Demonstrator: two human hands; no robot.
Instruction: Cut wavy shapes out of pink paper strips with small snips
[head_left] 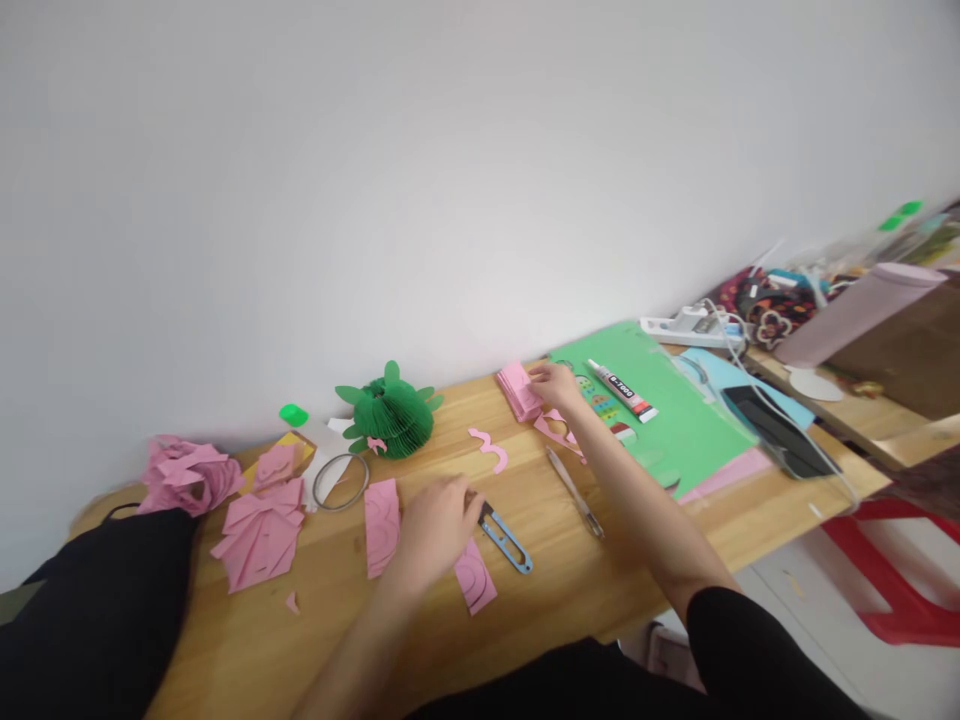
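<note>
My left hand (439, 525) is low over the table with curled fingers, closed at the black end of a light-blue cutter (511, 545) with a slotted body. Part of its grip is hidden by the fingers. Pink paper pieces with curved lines (382, 525) lie on both sides of this hand. Farther back, my right hand (553, 385) pinches the right edge of a small stack of pink paper (516, 390). Below it lies a cut pink scrap (555, 430). A wavy pink strip (491, 452) and a pale pen-like tool (576, 492) rest between the hands.
A green folded-paper ball with leaves (394, 415) stands near the wall. Left of it are a tape ring (341, 482) and crumpled pink paper (187, 475). A glue tube (622, 390) lies on a green sheet (675, 410); a phone (776, 430) and power strip (694, 328) are farther right.
</note>
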